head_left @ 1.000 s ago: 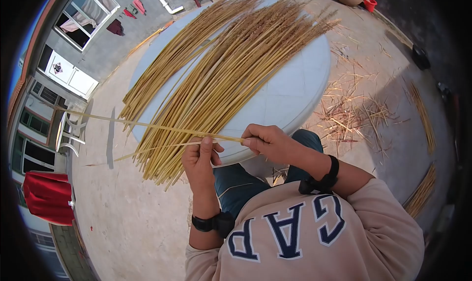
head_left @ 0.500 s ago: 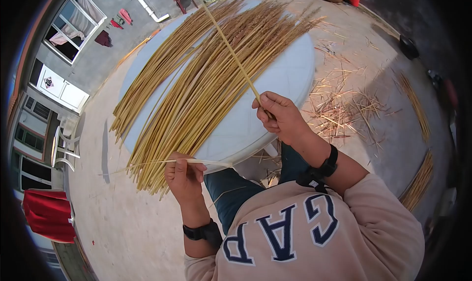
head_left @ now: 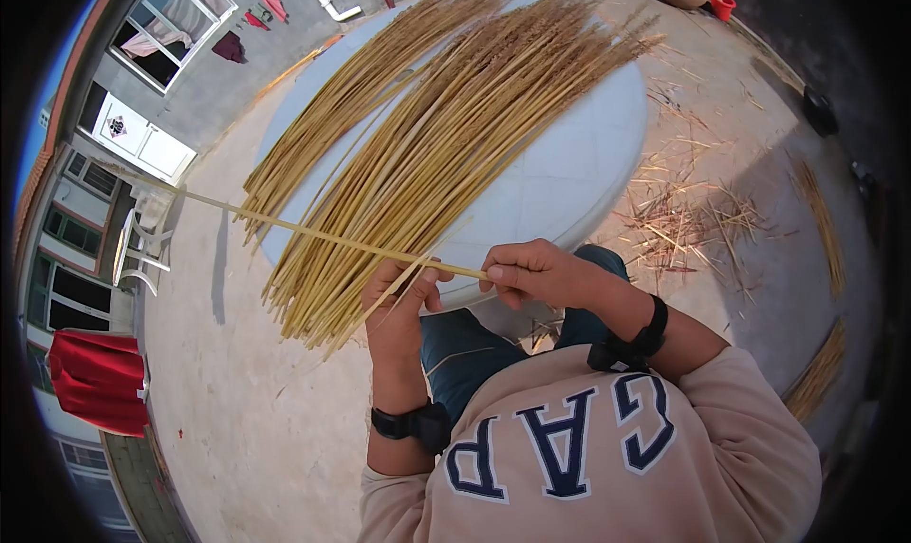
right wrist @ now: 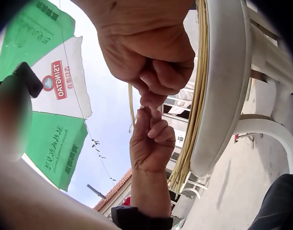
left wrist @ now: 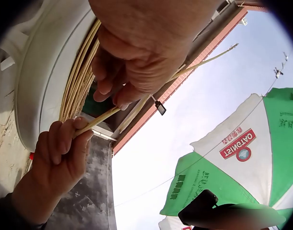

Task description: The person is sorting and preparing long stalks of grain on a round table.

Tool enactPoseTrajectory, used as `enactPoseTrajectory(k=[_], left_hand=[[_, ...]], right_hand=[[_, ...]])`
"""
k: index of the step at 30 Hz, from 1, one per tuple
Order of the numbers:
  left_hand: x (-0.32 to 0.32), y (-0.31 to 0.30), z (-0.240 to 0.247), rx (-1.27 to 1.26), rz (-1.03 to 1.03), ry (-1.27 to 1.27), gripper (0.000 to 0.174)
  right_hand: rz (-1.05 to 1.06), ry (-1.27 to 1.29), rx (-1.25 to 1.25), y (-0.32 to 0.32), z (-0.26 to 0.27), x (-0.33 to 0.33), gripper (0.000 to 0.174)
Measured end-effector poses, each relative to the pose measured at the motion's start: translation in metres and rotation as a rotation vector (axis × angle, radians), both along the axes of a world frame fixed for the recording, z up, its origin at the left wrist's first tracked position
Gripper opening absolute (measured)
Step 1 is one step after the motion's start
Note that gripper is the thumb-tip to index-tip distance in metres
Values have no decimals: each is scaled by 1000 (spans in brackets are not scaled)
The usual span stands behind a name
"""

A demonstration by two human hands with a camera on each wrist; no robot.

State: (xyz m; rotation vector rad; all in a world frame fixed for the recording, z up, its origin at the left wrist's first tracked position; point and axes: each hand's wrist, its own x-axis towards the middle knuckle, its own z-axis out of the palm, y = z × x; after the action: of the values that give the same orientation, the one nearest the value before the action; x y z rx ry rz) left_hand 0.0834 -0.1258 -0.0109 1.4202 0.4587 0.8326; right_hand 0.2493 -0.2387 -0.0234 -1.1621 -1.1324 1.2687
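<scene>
One long straw stalk (head_left: 313,232) stretches leftward from both hands across the lower ends of a spread of stalks (head_left: 408,182) on the round white table (head_left: 531,196). The right hand (head_left: 536,275) pinches its thick end. Further along, the left hand (head_left: 403,301) pinches the same stalk, and a thin pale strip (head_left: 387,294) slants through its fingers. In the left wrist view the right hand (left wrist: 58,163) grips the stalk end below the left hand (left wrist: 141,57). The right wrist view has the left hand (right wrist: 153,143) just under the right hand (right wrist: 146,57).
Broken straw bits (head_left: 693,211) litter the ground right of the table, with two stalk bundles (head_left: 824,230) beyond. A white chair (head_left: 140,249) and a red cloth (head_left: 97,380) are at the left. A green and white umbrella (left wrist: 208,182) is overhead.
The right hand lifted away with a stalk raised, then came back beside the left hand. The stalk again points left, and the pale strip in the left hand now slants up to the right.
</scene>
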Motion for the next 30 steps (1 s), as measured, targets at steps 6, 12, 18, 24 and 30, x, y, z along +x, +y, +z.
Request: enactPoseTrajectory(k=[6,12,18,24,30], left_hand=[[2,-2,0,-39,54,-17,15],[0,-2,0,-49,92,-113,18],[-3,1,-6,-7,97,-36,21],[-10,15,8,-41,297,-246,17],[-24,25,10,14,305,-351,15]], right_hand=[[-6,-85,7,0,-2,-1,26],[18,-123,-23,-1,3,-2,24],[-40,-208,68,-2,-5,-4,20],[-67,-235,51,-6,-12,6,20],[-131,-202,26,-16,-7,19,20]])
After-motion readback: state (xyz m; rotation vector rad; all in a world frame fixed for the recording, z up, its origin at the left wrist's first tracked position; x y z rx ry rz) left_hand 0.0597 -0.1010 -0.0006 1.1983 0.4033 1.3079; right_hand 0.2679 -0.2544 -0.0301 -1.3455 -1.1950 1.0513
